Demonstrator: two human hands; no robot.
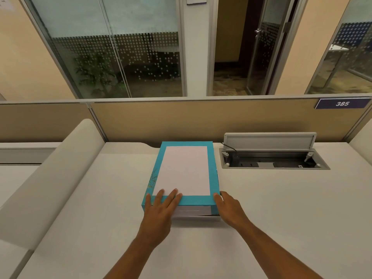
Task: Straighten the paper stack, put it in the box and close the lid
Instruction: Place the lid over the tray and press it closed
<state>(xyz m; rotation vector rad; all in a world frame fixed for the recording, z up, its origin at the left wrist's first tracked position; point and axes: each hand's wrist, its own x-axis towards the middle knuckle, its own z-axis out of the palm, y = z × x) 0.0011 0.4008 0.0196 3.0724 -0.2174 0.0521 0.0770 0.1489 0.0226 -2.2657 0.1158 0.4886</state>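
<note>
Box (182, 172) long axis runs near–far. Left hand (161, 206) flat, fingers spread on lid's near edge; right hand (231, 208) open against near-right corner.

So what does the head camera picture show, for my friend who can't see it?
Two bare hands press on a teal box lid with a white panel: left hand flat on top, right hand at its near right corner. It sits on a pale desk, beside an open cable hatch.
</note>
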